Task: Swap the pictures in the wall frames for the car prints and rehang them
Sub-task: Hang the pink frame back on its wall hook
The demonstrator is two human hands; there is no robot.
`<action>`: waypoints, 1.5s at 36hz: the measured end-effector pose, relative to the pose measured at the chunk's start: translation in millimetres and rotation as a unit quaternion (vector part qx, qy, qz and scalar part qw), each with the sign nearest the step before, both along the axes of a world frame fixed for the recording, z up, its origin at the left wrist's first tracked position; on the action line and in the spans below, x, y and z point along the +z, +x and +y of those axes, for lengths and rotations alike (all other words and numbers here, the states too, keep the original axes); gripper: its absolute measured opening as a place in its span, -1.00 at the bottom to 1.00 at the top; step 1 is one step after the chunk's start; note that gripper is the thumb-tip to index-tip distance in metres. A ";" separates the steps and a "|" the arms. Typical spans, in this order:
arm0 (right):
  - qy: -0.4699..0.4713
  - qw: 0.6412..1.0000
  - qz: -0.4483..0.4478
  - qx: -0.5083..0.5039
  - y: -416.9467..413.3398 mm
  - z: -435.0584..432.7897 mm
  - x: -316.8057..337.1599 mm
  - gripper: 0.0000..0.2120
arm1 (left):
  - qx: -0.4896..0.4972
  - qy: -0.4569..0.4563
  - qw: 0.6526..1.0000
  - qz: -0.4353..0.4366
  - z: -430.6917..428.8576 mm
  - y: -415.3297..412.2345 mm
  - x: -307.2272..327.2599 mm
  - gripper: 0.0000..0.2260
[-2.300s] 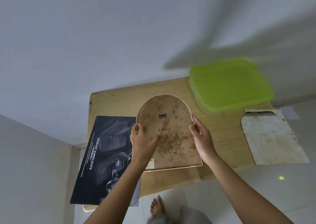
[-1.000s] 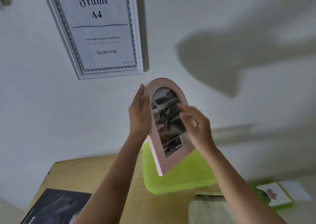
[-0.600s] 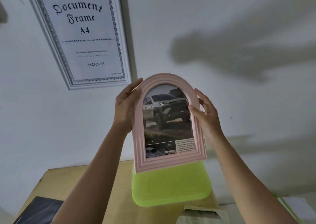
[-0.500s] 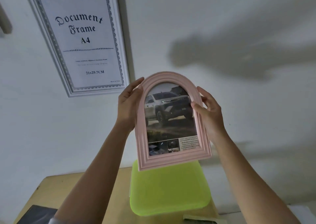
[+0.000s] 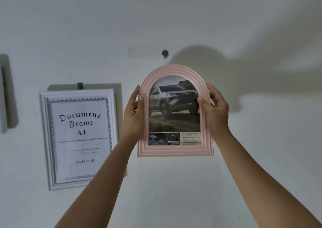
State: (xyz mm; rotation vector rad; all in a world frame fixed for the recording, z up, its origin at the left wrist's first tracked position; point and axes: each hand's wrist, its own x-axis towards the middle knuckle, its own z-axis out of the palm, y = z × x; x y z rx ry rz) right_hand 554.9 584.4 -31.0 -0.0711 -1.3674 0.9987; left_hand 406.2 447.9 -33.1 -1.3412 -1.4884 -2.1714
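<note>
You've got the pink arched frame (image 5: 175,150) with its car print (image 5: 174,106) gripped by both side rails, left hand (image 5: 134,113) and right hand (image 5: 216,113), just under the wall hook (image 5: 164,53); it looks light, stiff and probably breakable in front, so stick to the edges, with a white document frame (image 5: 78,137) hanging left on the plain wall (image 5: 261,158).
</note>
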 end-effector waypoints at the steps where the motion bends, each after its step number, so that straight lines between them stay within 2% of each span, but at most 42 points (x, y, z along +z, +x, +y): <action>1: 0.009 1.000 0.004 0.000 -2.7 2.7 9.6 -0.58 | 0.003 0.009 1.000 0.002 4.3 -1.9 9.9 -0.66; 5: 0.032 0.999 0.016 -0.003 -13.9 14.1 38.7 -0.58 | 0.028 0.025 0.999 0.005 18.9 -13.0 36.4 -0.66; 13: 0.038 0.999 0.004 -0.006 -39.5 35.5 60.8 -0.58 | 0.056 -0.001 0.998 0.019 30.9 -35.1 54.4 -0.68; 21: 0.063 0.998 -0.004 -0.010 -57.1 44.3 59.3 -0.58 | 0.083 -0.041 0.995 0.042 39.7 -54.9 54.0 -0.66; 31: 0.043 0.999 0.009 -0.004 -66.0 57.7 44.2 -0.57 | 0.131 -0.004 0.990 0.060 48.9 -57.9 46.9 -0.64; 50: 0.081 0.986 -0.075 -0.123 -68.4 62.0 35.7 -0.52 | 0.213 -0.020 0.966 0.141 52.4 -56.4 30.2 -0.57; 54: 0.100 0.980 -0.076 -0.154 -71.8 62.3 32.4 -0.49 | 0.242 -0.010 0.962 0.125 55.0 -51.7 22.9 -0.58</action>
